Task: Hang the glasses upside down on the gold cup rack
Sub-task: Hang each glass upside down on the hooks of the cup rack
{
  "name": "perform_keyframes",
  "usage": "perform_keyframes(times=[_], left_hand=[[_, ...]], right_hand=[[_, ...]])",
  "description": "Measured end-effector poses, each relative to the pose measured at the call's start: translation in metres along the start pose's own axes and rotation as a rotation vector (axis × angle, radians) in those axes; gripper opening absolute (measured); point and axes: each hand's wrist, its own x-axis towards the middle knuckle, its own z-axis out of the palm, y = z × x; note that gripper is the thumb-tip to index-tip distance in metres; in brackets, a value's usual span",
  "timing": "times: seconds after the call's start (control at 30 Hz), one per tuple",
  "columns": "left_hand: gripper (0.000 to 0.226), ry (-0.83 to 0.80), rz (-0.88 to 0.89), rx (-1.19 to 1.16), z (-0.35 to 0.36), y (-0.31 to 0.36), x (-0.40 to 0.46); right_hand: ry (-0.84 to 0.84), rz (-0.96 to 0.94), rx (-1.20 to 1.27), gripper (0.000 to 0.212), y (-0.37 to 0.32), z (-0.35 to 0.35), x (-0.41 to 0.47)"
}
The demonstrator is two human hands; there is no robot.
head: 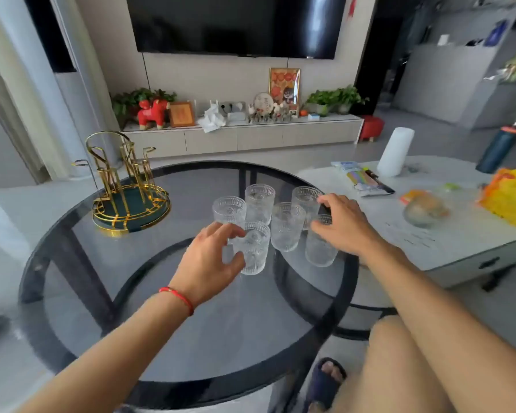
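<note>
Several clear ribbed glasses stand upright in a cluster on the round dark glass table (191, 380). My left hand (209, 260) curls around the near-left glass (255, 251), thumb and fingers on its side; the glass rests on the table. My right hand (343, 225) hovers with fingers spread over the rim of the near-right glass (320, 251). More glasses stand behind, among them a middle glass (287, 228) and a back-left glass (229, 210). The gold cup rack (125, 186), with a dark green base, stands at the table's far left, its pegs bare.
A white table adjoins on the right with a white cylinder (395, 152), a dark bottle (498, 150), a yellow bag (510, 195) and packets (367, 180). My knee (414, 368) and slippered foot (325, 380) are at bottom right.
</note>
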Motion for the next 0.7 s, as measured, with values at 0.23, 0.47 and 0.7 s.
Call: perform_keyframes(times=[0.23, 0.47, 0.7], left_hand=[[0.032, -0.126, 0.039, -0.023, 0.037, 0.049, 0.014], [0.029, -0.115, 0.128, -0.051, 0.043, 0.069, 0.016], [0.072, -0.294, -0.145, -0.734, 0.019, 0.067, 0.035]], right_hand=[[-0.128, 0.189, 0.119, 0.104, 0.033, 0.024, -0.014], [-0.008, 0.257, 0.288, 0.088, 0.035, -0.005, -0.033], [-0.276, 0.010, 1.207, 0.061, -0.023, -0.052, -0.041]])
